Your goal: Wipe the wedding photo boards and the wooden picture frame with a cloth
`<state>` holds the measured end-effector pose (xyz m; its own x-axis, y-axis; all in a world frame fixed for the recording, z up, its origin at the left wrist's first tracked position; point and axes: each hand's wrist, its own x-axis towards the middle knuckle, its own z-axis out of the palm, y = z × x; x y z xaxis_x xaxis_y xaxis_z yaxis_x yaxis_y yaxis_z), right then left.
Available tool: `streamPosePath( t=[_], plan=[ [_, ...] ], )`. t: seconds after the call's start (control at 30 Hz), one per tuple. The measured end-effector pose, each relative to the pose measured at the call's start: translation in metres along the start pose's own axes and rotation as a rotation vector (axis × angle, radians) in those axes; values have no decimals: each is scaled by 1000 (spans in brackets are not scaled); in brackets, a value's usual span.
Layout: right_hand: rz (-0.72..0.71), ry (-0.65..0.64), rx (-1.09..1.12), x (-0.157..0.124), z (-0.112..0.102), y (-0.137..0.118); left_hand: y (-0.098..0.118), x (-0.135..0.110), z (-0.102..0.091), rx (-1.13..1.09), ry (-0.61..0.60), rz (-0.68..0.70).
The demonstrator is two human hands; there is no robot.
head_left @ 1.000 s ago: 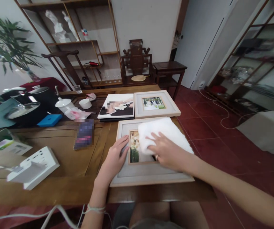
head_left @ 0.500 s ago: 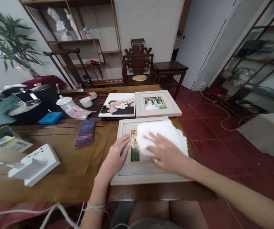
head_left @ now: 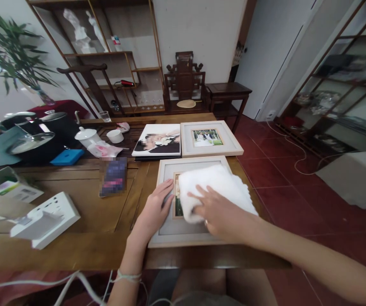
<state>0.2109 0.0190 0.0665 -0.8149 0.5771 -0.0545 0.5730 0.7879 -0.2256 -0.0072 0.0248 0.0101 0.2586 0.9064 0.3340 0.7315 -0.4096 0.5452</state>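
Observation:
On the table in front of me lies a framed photo [head_left: 170, 231] with a pale wooden frame and a light mat. My left hand [head_left: 153, 209] rests flat on the frame's left side, fingers stretched out and holding nothing. A fluffy white towel [head_left: 224, 182] lies over the middle and right of the glass, covering most of the small picture inside. My right hand [head_left: 216, 210] presses down on the towel with spread, slightly bent fingers and keeps hold of it. A ring shows on that hand.
Beyond stand another framed photo [head_left: 208, 123] and a photo panel with two blurred faces [head_left: 157, 142]. To the left are a white power strip [head_left: 58, 221], a blue box [head_left: 67, 157], a white lidded cup [head_left: 87, 137] and a black pot [head_left: 36, 148]. The table's right edge is close.
My right hand has slid the towel slightly left and toward me, covering more of the small picture. My left hand has stayed on the frame.

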Motion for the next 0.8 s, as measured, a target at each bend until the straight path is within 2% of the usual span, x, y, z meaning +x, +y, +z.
streamPosePath(
  t=[0.1, 0.23, 0.3, 0.4, 0.5, 0.6, 0.7, 0.8],
  plan=[
    [-130, -23, 99, -30, -5, -27, 1, 0, -1, -3, -8, -10],
    [-127, -14, 198, -37, -2, -37, 1, 1, -1, -8, -13, -10],
    [-75, 10, 200, -27, 4, -28, 1, 1, -1, -8, -14, -2],
    [41, 83, 106, -5, 12, 1, 0, 0, 0, -11, 1, 14],
    [157, 191, -62, 18, 10, 38, 0, 0, 1, -13, 13, 18],
    [194, 244, -172, 38, 5, 65, 1, 0, 0, -18, 7, 12],
    [187, 213, -173, 48, 3, 65, 1, 0, 0, -28, 10, 6],
    [137, 121, -113, 40, 5, 39, 0, 0, 0, -28, 16, 7]
  ],
)
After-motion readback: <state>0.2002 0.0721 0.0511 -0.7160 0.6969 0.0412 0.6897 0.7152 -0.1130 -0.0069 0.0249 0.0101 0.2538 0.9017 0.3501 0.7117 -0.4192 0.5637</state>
